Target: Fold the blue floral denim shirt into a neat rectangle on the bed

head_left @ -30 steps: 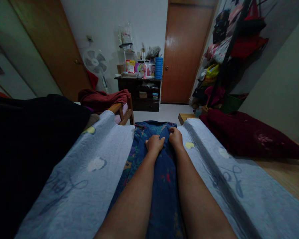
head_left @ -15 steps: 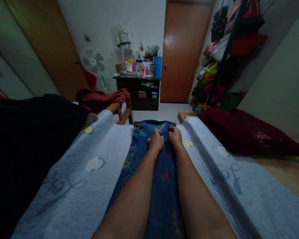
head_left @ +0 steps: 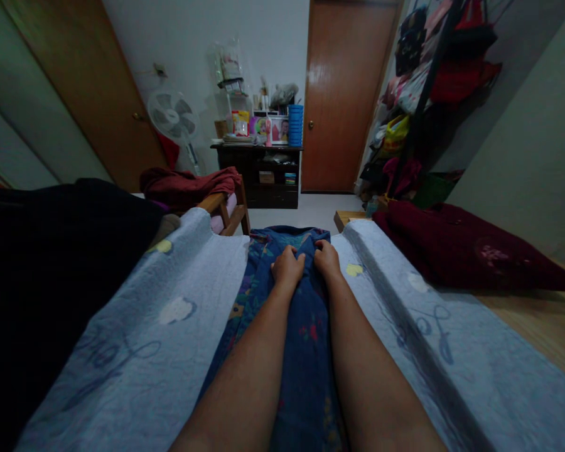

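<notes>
Touching blue floral cloth (head_left: 306, 376); left hand (head_left: 288, 270), right hand (head_left: 328, 259) half-curled

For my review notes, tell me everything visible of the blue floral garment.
The blue floral garment is soft-looking cloth with red, purple and yellowish flowers. It lies lengthwise, lightly wrinkled, on the pale blue cover, its far end dark-edged, its near end out of view. The left hand and right hand touch it near the far end.

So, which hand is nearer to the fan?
Left. The left hand is on the blue garment, with the fan ahead and to its left; the right hand, on the same garment, is farther right, so farther away.
</notes>
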`<state>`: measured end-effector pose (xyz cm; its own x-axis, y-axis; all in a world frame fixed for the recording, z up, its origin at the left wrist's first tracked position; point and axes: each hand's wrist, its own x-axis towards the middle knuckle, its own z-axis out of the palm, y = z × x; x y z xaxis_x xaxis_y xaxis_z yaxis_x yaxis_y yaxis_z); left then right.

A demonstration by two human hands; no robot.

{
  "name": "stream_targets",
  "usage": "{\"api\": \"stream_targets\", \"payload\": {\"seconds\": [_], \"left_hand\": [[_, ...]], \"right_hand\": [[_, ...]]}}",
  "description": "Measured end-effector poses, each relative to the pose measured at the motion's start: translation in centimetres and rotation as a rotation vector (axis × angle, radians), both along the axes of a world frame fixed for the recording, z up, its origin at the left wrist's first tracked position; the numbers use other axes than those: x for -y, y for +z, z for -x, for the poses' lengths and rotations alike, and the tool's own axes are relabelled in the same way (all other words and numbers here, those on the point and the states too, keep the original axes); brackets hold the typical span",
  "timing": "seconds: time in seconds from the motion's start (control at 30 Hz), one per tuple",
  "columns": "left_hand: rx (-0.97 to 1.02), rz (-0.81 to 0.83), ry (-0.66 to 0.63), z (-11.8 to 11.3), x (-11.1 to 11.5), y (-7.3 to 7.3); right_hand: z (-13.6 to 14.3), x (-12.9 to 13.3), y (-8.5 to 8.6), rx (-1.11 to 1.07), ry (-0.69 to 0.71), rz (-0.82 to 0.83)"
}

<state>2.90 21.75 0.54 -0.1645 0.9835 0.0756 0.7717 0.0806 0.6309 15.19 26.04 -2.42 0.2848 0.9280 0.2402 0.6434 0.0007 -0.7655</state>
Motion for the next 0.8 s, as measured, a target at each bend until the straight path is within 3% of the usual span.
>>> {"api": "stream_targets", "payload": {"seconds": [0.23, 0.37, 0.57, 0.8], "left_hand": [[-0.014, 0.029, -0.083, 0.8, -0.3, 0.5], [-0.109, -0.045, -0.104, 0.7, 0.2, 0.4], [-0.259, -0.020, -0.067, 0.6, 1.0, 1.2], [-0.261, 0.135, -0.173, 1.7, 1.0, 1.4]], "right_hand": [[0.1, 0.8, 2.0, 0.033, -0.003, -0.071], [1.0, 1.3, 2.9, 0.111, 0.129, -0.126], [2.3, 1.9, 1.4, 0.350, 0.249, 0.150], [2.6, 1.7, 0.4, 0.463, 0.277, 0.234]]}}
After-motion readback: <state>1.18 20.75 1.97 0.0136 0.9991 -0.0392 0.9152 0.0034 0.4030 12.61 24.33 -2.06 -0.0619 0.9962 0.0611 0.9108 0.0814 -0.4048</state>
